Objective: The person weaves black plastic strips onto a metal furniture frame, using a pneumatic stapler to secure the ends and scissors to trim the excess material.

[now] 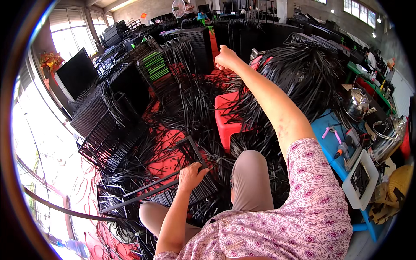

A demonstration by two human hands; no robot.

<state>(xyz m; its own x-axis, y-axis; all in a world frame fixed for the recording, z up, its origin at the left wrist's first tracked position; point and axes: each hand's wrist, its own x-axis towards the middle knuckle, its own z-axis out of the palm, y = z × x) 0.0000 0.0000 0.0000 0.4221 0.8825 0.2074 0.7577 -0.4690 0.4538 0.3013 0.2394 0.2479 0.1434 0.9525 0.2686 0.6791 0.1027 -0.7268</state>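
- The black metal frame (173, 182) lies across the person's lap, just ahead of the knees, partly wrapped with black plastic strips; its long bars run from the lower left up towards the right, ending at a corner near the middle of the floor.
- The left hand (190, 175) sits on that frame close to the upper corner, fingers curled round the bar and holding it down. It is by far the nearer hand to the frame.
- The right hand (226, 58) is stretched well out and away, arm nearly straight, closed in a fist. It seems to be pinching a black strip (203, 108) drawn taut, though the strip is too thin against the clutter to follow for sure.
- So the frame lies below and to the left of the right fingers, well apart from them, and any pull runs along the line from frame corner up to that raised fist.
- Loose black strips (299, 73) lie heaped all round, thickest on the right, over a red stool (227, 117).
- To the left stand stacked finished black woven crates (104, 117).
- On the right a blue table (327, 130) carries a power drill (346, 147), a white tray (359, 180) and a steel kettle (356, 104).
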